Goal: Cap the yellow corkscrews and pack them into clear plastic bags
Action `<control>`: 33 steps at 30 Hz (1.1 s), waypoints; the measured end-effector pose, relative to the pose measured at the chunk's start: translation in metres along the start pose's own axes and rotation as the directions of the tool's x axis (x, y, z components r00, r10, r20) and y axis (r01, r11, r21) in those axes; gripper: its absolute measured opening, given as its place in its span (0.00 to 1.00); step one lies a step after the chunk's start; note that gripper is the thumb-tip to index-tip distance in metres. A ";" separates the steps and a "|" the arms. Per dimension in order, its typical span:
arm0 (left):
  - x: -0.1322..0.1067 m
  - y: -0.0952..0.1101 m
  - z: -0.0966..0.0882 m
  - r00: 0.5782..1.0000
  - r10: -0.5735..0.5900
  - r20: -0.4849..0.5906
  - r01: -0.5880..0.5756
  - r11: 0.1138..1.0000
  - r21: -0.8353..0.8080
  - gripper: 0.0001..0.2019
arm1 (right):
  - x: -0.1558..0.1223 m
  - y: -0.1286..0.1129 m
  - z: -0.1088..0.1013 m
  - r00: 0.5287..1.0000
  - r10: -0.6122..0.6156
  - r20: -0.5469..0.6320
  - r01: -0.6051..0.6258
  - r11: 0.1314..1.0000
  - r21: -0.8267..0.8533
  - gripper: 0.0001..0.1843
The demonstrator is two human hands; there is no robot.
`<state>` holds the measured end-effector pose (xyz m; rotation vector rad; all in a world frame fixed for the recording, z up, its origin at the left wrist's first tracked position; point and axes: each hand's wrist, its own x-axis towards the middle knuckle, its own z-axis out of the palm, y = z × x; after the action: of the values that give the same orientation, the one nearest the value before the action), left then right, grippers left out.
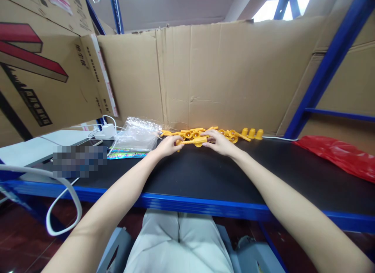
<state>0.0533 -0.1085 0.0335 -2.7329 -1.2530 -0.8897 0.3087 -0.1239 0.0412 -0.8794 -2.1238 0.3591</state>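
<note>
Over the black shelf top, my left hand (pixel 169 145) is closed, pinching the left end of a yellow plastic stick (pixel 189 142). At the stick's right end is a wider yellow cup-like piece (pixel 200 141), and the fingers of my right hand (pixel 219 143) are closed on it. From here I cannot tell whether stick and cup are one part or two. Just behind both hands lies a pile of yellow sticks and small cups (pixel 195 134), partly hidden by my fingers. To the right of the pile, several yellow cups (pixel 252 133) stand in a row.
Left of my hands lies a clear plastic bag (pixel 136 134) on a colourful packet (pixel 129 153). A white power adapter (pixel 107 131) with cables is further left. A red plastic bag (pixel 336 153) rests at the right. Cardboard (pixel 219 77) walls the back; a blue rail (pixel 202 206) edges the front.
</note>
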 end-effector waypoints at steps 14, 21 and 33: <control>-0.001 0.000 0.003 0.999 -0.048 0.026 0.047 0.999 0.027 0.11 | -0.002 -0.002 0.009 0.942 0.329 0.066 -0.336 0.925 0.178 0.17; 0.000 -0.001 0.003 0.994 -0.105 0.032 0.103 0.993 0.057 0.12 | -0.003 0.001 0.005 0.945 0.282 0.166 -0.320 0.902 0.291 0.24; -0.001 0.015 -0.011 0.980 -0.182 0.082 0.168 0.973 0.157 0.12 | -0.002 -0.008 0.008 0.930 0.357 0.085 -0.366 0.881 0.299 0.22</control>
<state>0.0578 -0.1213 0.0456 -2.6088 -1.5308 -0.6500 0.2996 -0.1310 0.0394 -1.0840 -1.8492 0.8795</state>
